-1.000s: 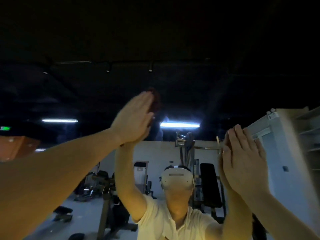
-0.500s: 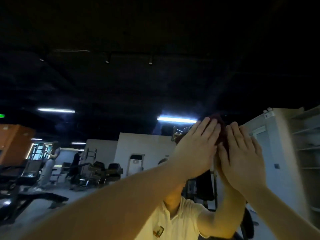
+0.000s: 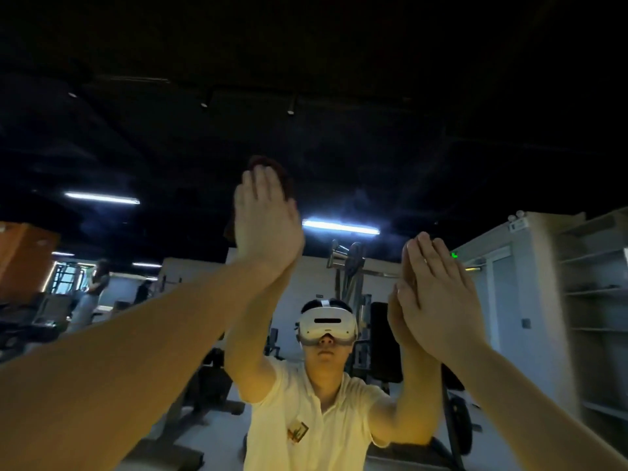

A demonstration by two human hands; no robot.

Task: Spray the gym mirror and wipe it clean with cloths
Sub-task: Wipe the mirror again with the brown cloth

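Head view. Looked up into the dim mirror (image 3: 390,130), with ceiling light strips (image 3: 339,227) and gym machines (image 3: 346,266) reflected in it. Pressed the left hand (image 3: 266,226) flat against the glass, high up, with straight, closed fingers, over a dark reddish cloth (image 3: 284,178) poking out past the fingertips and beside the palm's left edge. Laid the right hand (image 3: 438,297) flat on the glass too, lower and well to the right, with straight fingers, palm to palm with its reflection. Could not make out a cloth beneath it. Saw, between both arms, a reflected white headset (image 3: 328,324) and pale shirt (image 3: 306,419).
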